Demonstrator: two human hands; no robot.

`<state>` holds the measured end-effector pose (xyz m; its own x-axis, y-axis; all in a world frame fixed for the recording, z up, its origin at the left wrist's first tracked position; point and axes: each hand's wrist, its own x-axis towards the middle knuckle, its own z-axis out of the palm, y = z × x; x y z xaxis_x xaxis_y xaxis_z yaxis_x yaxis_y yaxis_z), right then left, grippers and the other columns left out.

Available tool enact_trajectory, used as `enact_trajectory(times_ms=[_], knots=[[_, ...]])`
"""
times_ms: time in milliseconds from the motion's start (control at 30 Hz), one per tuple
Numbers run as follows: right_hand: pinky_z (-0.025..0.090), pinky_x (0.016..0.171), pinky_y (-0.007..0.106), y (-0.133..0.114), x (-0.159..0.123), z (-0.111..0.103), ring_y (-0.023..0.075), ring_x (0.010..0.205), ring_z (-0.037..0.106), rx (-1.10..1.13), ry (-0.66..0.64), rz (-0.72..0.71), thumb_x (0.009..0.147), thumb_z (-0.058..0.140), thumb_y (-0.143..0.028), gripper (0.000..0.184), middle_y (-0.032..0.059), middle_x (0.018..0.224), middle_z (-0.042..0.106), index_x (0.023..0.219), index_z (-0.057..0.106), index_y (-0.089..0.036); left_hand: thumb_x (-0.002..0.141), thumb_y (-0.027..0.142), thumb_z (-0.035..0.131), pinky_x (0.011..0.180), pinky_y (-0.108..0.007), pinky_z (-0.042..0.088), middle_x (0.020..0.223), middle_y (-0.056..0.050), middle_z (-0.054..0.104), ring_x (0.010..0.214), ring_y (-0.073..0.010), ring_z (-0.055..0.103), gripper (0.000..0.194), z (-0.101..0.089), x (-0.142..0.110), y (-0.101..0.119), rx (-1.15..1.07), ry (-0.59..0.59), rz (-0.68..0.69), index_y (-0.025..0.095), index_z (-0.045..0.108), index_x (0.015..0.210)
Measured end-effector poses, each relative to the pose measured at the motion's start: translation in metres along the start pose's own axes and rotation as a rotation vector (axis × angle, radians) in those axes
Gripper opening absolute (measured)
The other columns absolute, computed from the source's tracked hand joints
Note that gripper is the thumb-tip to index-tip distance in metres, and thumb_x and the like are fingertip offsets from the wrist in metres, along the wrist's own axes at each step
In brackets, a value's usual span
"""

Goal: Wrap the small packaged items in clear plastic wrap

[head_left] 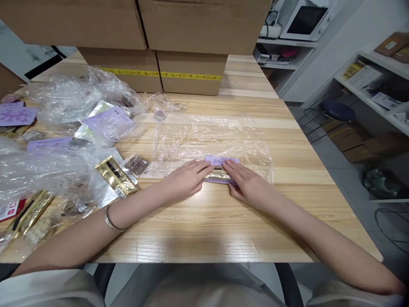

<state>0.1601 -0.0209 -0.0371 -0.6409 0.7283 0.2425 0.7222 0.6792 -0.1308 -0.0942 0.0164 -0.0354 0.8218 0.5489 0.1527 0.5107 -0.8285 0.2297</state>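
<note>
My left hand (187,181) and my right hand (246,181) hold the two ends of a small flat bundle on the table. A purple packet (214,160) shows along the bundle's far side, with a gold foil packet (217,174) in front of it and a purple strip along the near edge. My fingers lie closed over the top, and the thumbs sit at the near side. Under and beyond the bundle a clear plastic film (204,132) is spread out, crinkled at its edges. Parts of the packets are hidden under my fingers.
Crumpled clear plastic (76,96) and loose packets cover the table's left side, among them another gold packet (116,175), a lilac packet (110,121) and a small brown packet (136,164). Stacked cardboard boxes (191,72) stand at the back. A microwave (305,19) sits on shelving beyond.
</note>
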Motion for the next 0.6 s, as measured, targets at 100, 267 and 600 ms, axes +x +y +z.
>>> enact_trajectory(times_ms=[100,267,600], knots=[[0.045,0.112,0.052,0.009,0.003,-0.001,0.0326,0.141,0.043,-0.003,-0.013,-0.013,0.088,0.045,-0.009,0.057,0.0243,0.147,0.05,0.144,0.045,-0.003,0.094,0.013,0.044,0.108,-0.046,0.044,0.14,-0.018,0.057,0.128,-0.0283,0.056,0.048,-0.003,0.006,-0.006,0.075,0.001,0.008,0.011,0.048,0.141],[0.05,0.106,0.054,0.005,0.008,-0.004,0.0331,0.135,0.051,0.006,-0.03,-0.045,0.087,0.045,-0.005,0.055,0.022,0.142,0.056,0.142,0.048,-0.009,0.094,0.032,0.054,0.105,-0.047,0.043,0.133,-0.019,0.061,0.124,-0.0316,0.057,0.05,-0.013,0.009,-0.003,0.083,-0.011,0.06,0.009,0.051,0.139],[0.057,0.069,0.032,0.003,0.008,-0.059,0.019,0.076,0.071,0.515,-0.19,0.163,0.101,0.043,-0.029,0.035,0.0042,0.099,0.076,0.133,0.057,-0.025,0.1,0.039,0.048,0.069,-0.026,0.047,0.09,-0.004,0.074,0.078,-0.0173,0.067,0.031,-0.075,0.008,0.0,-0.469,-0.141,-0.108,0.019,0.072,0.099]])
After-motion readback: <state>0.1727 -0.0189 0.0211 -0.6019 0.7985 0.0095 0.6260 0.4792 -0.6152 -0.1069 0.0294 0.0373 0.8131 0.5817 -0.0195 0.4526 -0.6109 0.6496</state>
